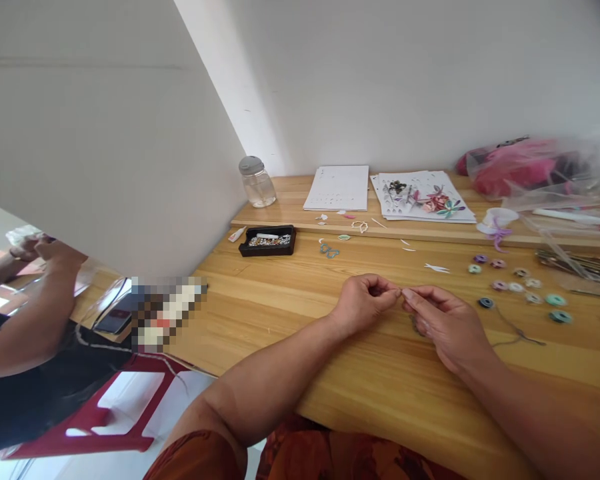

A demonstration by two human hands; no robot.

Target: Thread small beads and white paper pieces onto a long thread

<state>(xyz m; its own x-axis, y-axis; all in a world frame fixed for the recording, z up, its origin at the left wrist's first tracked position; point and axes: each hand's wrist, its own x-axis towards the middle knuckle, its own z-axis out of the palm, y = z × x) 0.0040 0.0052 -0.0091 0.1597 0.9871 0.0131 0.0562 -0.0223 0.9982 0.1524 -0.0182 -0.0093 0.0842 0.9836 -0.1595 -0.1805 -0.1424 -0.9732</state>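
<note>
Both hands sit together on the wooden desk (280, 313), near its middle. Left hand (363, 303) is curled, thumb and forefinger pinched at something tiny; right hand (443, 323) meets it fingertip to fingertip, also pinched. What sits between the fingertips is too small to make out. A thin dark strip (517, 331) lies on the desk just right of the right hand, trailing toward a coil; can't tell if the hand touches it.

Right of the hands, a scatter of small rolled paper coils (515, 287), purple, green, white and teal. A white leaf-shaped paper piece (437, 268) lies beyond the right hand. Far left of the desk, a black tray (267, 241) with small beads, and a glass jar (257, 181) with a grey lid by the wall. A white sheet (337, 187) and a stack of sheets (423, 195) with coloured paper flowers on top rest on a raised board at the far side. A pink bag (517, 163) under clear plastic at the far right.

At far left, another person's arm (30, 307), hands raised, well apart from the desk work. A red stool (105, 413) stands below.
</note>
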